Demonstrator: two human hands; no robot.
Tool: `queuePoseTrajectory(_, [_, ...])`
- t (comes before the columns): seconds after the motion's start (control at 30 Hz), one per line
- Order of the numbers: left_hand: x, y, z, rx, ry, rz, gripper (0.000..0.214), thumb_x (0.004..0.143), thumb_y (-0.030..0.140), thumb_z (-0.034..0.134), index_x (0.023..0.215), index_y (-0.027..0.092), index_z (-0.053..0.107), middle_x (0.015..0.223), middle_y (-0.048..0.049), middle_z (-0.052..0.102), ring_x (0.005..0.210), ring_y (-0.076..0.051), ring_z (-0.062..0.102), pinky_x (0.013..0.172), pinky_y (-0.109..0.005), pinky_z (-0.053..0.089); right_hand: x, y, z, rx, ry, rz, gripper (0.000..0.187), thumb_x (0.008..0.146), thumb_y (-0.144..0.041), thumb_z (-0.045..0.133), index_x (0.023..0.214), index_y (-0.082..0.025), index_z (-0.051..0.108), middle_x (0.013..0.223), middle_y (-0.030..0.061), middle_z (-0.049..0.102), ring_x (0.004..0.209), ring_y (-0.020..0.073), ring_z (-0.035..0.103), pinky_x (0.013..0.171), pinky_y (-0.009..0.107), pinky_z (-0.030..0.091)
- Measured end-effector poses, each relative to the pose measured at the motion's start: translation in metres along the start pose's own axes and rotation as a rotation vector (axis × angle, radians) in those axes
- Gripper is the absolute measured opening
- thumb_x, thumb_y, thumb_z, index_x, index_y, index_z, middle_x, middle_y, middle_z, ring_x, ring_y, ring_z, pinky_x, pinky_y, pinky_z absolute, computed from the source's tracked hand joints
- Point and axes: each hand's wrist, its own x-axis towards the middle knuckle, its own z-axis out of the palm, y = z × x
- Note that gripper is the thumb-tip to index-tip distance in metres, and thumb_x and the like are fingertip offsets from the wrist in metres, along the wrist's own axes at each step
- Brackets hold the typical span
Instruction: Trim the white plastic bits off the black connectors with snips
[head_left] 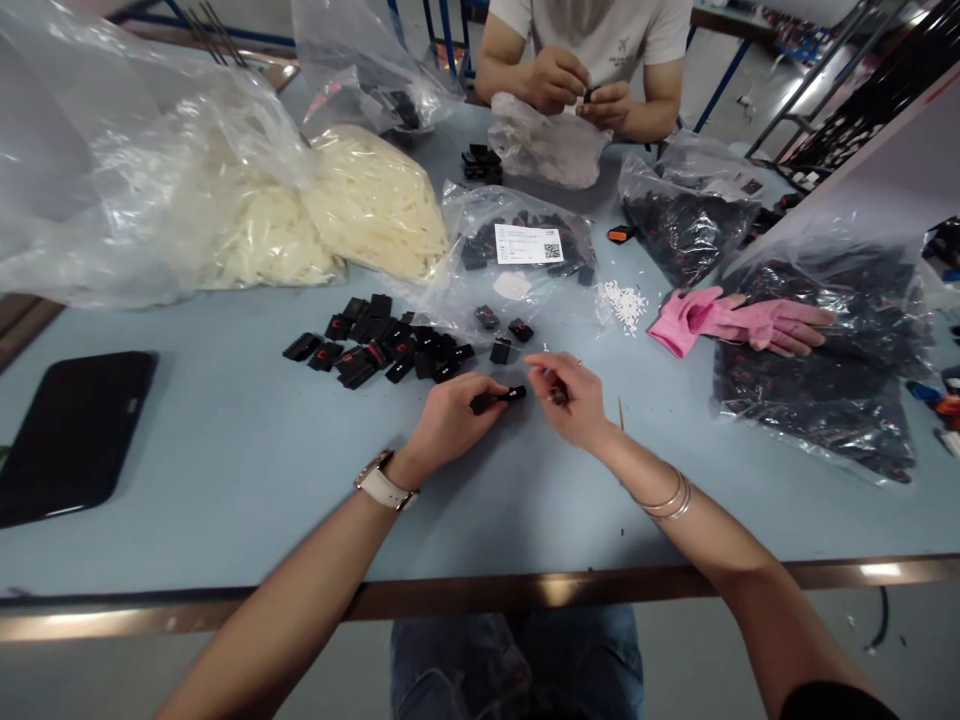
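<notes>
My left hand [457,412] pinches a black plastic connector [512,394], its end pointing right toward the other hand. Just across a small gap, my right hand [574,402] is curled with thumb and fingers drawn in. Something small and dark shows within its fingers, too unclear to name. Beyond both hands lie a few loose black connectors [500,350], and a larger pile of black connectors [375,340] spreads to the left. A heap of tiny white pieces [624,305] lies past my right hand.
A labelled clear bag of black parts [476,250] lies ahead. Bags of cream-coloured pieces [375,205] stand at left, above a black tablet-like slab [79,430]. Pink gloves [739,320] rest on a bag of dark parts [817,410] at right. A co-worker's hands [559,80] handle a small part opposite.
</notes>
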Motion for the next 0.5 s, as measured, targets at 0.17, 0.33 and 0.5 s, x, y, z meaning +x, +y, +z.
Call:
queuePoseTrajectory(0.17, [0.001, 0.004, -0.001, -0.004, -0.001, 0.004, 0.008, 0.079, 0.017, 0.061, 0.084, 0.019, 0.067, 0.076, -0.0016, 0.066, 0.067, -0.015, 0.061, 0.06, -0.025, 0.047, -0.002, 0.002, 0.003, 0.247, 0.22, 0.082, 0.048, 0.1, -0.047, 0.029, 0.093, -0.018, 0.067, 0.08, 0.0055, 0.063, 0.072, 0.0146, 0.06, 0.064, 0.029, 0.05])
queuePoseTrajectory(0.33, [0.002, 0.006, 0.0, 0.002, 0.011, -0.022, 0.007, 0.077, 0.016, 0.06, 0.083, 0.019, 0.064, 0.076, -0.0008, 0.065, 0.067, -0.015, 0.059, 0.06, -0.025, 0.047, -0.009, 0.002, 0.009, 0.36, 0.113, 0.254, 0.056, 0.096, -0.059, 0.031, 0.075, -0.018, 0.062, 0.057, -0.0018, 0.051, 0.047, 0.0085, 0.051, 0.044, 0.021, 0.038])
queuePoseTrajectory(0.5, [0.002, 0.007, 0.0, -0.003, 0.011, -0.035, 0.008, 0.076, 0.015, 0.061, 0.082, 0.019, 0.063, 0.075, -0.0003, 0.064, 0.067, -0.014, 0.059, 0.061, -0.024, 0.048, -0.012, -0.003, 0.012, 0.211, 0.131, 0.167, 0.055, 0.097, -0.056, 0.03, 0.07, -0.019, 0.059, 0.055, -0.0011, 0.055, 0.046, 0.0081, 0.05, 0.046, 0.021, 0.039])
